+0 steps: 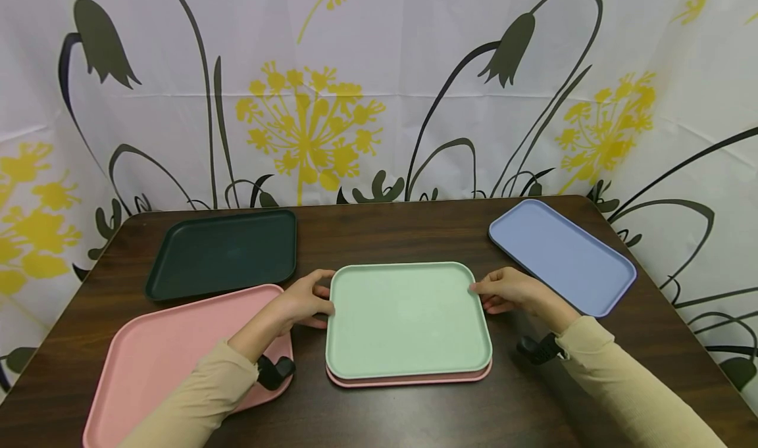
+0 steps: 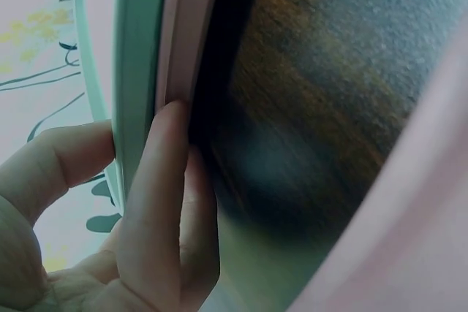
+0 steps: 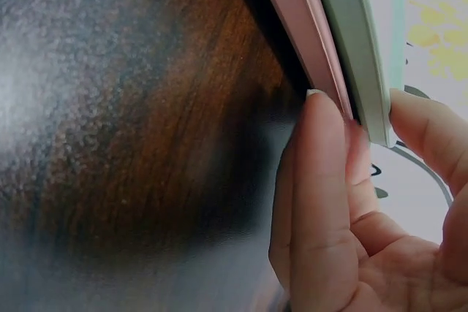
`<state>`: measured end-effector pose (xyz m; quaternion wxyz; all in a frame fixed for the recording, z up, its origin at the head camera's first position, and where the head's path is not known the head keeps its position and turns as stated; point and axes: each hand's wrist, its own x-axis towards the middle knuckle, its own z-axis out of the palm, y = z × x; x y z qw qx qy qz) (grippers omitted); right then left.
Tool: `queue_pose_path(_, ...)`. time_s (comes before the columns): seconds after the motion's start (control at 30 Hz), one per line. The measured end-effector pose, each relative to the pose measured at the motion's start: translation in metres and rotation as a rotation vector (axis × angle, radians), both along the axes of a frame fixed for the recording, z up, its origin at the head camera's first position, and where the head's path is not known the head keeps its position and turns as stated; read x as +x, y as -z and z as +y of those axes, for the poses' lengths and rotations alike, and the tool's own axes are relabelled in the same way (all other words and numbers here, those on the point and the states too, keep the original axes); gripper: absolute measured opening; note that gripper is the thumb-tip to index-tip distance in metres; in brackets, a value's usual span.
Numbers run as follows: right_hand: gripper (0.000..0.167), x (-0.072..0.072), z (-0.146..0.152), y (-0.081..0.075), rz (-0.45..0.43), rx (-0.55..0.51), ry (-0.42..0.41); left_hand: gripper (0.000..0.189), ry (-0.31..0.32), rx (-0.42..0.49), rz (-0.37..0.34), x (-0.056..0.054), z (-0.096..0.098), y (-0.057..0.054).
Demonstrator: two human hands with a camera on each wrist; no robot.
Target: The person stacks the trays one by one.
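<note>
A light green tray (image 1: 408, 320) lies on top of a pink tray (image 1: 408, 382), whose rim shows along the near edge. My left hand (image 1: 304, 300) grips the stack's left side. In the left wrist view its thumb (image 2: 80, 155) is at the green rim, with fingers (image 2: 157, 195) against the pink rim (image 2: 191, 31). On the opposite side, my right hand (image 1: 506, 290) holds the same pair. The right wrist view has the thumb (image 3: 428, 126) on the green edge (image 3: 358, 49) and fingers (image 3: 322, 188) at the pink one.
To the left, a large pink tray (image 1: 172, 362) lies partly beneath my left forearm. Behind it sits a dark green tray (image 1: 227, 250). A blue tray (image 1: 559, 250) lies angled at the back right of the brown wooden table (image 1: 391, 227). A flowered curtain (image 1: 367, 40) hangs behind.
</note>
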<state>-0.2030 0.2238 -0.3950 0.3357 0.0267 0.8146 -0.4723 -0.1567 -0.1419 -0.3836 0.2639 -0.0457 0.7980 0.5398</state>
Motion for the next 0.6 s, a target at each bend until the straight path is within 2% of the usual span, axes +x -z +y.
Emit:
queue_pose_path(0.2,0.041,-0.0012,-0.0006,0.0008,0.018,0.015,-0.016,0.078,0.016,0.011,-0.005,0.0002,-0.0010,-0.0002)
queue_pose_path(0.6,0.038,0.0015,0.0000,0.0014,-0.009,-0.043,-0.019,0.083,0.025,0.036,-0.008,0.0002,-0.0005,0.0023)
